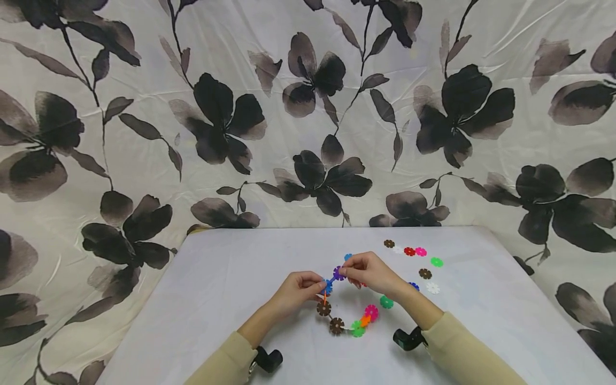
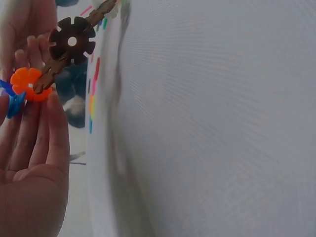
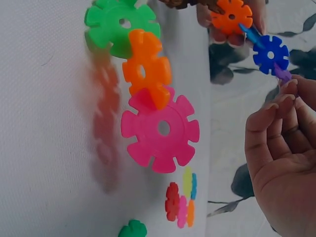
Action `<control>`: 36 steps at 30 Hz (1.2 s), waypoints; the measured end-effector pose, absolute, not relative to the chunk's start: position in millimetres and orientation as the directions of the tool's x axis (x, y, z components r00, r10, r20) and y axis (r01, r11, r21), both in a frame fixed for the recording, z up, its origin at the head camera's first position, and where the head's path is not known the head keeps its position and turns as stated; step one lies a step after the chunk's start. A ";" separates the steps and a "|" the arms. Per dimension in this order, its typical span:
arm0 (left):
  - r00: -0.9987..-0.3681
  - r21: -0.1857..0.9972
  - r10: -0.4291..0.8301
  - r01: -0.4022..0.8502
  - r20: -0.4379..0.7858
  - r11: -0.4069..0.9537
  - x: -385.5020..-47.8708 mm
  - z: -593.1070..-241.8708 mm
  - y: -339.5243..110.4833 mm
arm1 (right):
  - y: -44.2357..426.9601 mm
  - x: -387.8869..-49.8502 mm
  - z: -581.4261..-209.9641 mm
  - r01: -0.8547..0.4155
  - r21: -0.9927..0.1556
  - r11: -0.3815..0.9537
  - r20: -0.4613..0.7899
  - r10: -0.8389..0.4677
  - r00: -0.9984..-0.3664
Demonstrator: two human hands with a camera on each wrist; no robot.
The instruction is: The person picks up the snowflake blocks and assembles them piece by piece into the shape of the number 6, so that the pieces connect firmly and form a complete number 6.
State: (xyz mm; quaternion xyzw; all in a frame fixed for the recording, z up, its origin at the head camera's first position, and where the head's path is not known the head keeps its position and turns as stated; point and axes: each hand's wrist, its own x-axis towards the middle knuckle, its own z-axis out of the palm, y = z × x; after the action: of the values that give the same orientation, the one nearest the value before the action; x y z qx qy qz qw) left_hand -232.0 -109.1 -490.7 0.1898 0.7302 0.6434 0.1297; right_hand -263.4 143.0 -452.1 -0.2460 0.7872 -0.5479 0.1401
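Your left grip (image 1: 297,290) pinches light-blue notched plastic disc (image 2: 16,105), right grip (image 1: 369,271) pinches purple notched disc (image 1: 337,275); best align slots, push straight.

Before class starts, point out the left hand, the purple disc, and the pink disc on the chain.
Left hand (image 1: 294,293): head view, on the middle of the hand.
Purple disc (image 1: 338,274): head view, on its face, near the middle.
Pink disc (image 3: 179,130): right wrist view, on its face, beside the centre hole.
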 end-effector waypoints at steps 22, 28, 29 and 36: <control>-0.897 0.981 0.441 0.076 -0.011 0.178 -226.9 -486.2 -109.6 | 149.6 -262.9 -454.3 -0.291 -0.898 0.331 0.049 -0.581 -0.812; -0.904 0.982 0.427 0.071 -0.010 0.174 -225.2 -488.4 -112.9 | 177.0 -272.2 -448.7 -0.303 -0.863 0.405 0.054 -0.522 -0.851; -0.905 0.983 0.426 0.068 -0.012 0.173 -225.2 -488.9 -113.6 | 182.2 -274.5 -448.1 -0.302 -0.856 0.419 0.055 -0.508 -0.860; -0.905 0.983 0.426 0.066 -0.015 0.174 -226.7 -492.6 -116.7 | 219.4 -291.6 -445.7 -0.232 -0.841 0.489 0.044 -0.366 -0.930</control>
State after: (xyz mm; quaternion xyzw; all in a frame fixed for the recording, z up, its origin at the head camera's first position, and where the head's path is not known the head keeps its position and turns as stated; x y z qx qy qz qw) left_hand -226.7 -116.7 -492.6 0.1634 0.7522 0.6216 0.1450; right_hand -291.6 219.4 -445.7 -0.1739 0.8600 -0.4745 0.0705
